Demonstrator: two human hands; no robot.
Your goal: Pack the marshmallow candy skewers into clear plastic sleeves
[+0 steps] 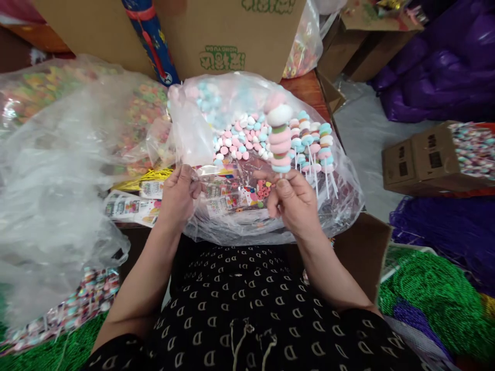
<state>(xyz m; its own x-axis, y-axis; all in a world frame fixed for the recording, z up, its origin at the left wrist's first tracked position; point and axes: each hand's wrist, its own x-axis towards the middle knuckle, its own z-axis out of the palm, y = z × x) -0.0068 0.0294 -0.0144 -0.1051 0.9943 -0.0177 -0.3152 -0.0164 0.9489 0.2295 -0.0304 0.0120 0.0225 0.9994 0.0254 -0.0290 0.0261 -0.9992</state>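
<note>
Candy skewer (280, 138) rises from the right hand (294, 200), its long axis pointing up and toward the far side, stick pinched just below the lowest piece; leftward, apart from it, the left hand (180, 191) pinches clear plastic film (216, 172).

Loose candies (242, 136) lie on plastic sheeting (251, 234) on the desk (309, 95), between a candy bag (143, 111) at left and a skewer group (305, 129) at right. Behind stands a carton (240, 26), a tube (149, 38) before it. Packets (151, 190) lie beside the left hand (178, 196); 1 raised skewer (279, 139) stands above the right hand (294, 201).
</note>
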